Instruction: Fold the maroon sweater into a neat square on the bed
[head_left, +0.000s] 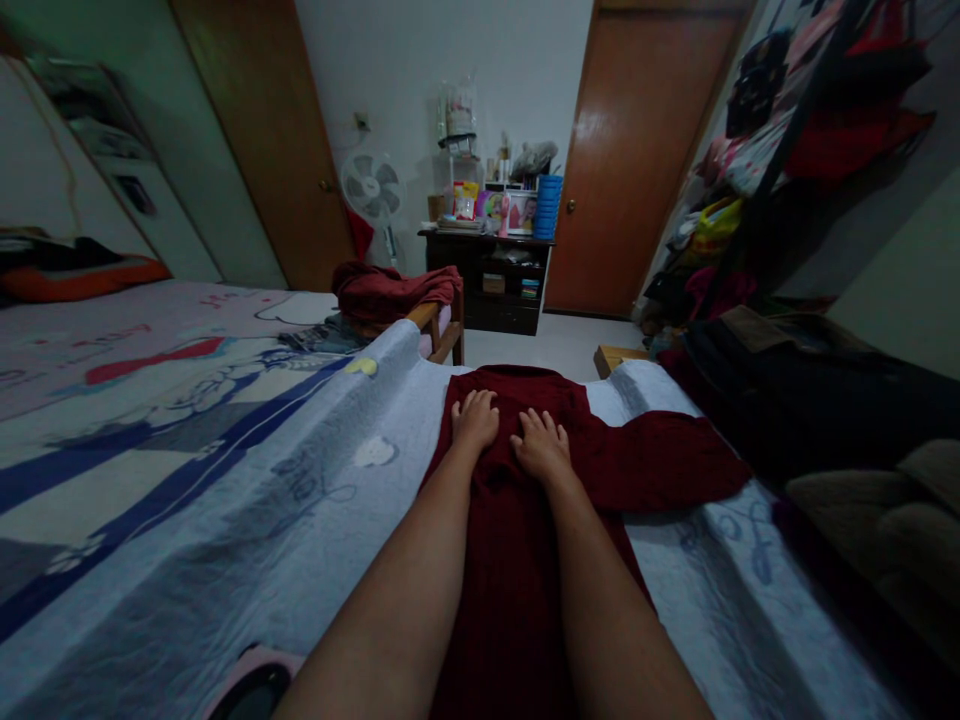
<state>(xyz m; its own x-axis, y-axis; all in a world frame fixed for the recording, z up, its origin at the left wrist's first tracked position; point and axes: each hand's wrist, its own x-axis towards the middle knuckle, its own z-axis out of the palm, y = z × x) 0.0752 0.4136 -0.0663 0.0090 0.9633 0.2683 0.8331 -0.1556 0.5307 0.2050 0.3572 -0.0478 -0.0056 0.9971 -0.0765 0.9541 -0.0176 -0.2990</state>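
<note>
A dark red long-sleeved garment lies spread on the grey-blue bedsheet, its collar end away from me. One sleeve stretches out to the right; on the left no sleeve shows. My left hand rests on the upper left of the garment, fingers spread over the cloth. On the upper middle, my right hand lies palm down with its fingers apart. Neither hand grips the fabric. Small wrinkles run through the cloth between the two hands.
Dark folded clothes are piled at the right edge. A reddish-brown cloth hangs over the wooden bed end. At the lower left lies a pink-edged object, partly cut off. A fan and dark cabinet stand beyond.
</note>
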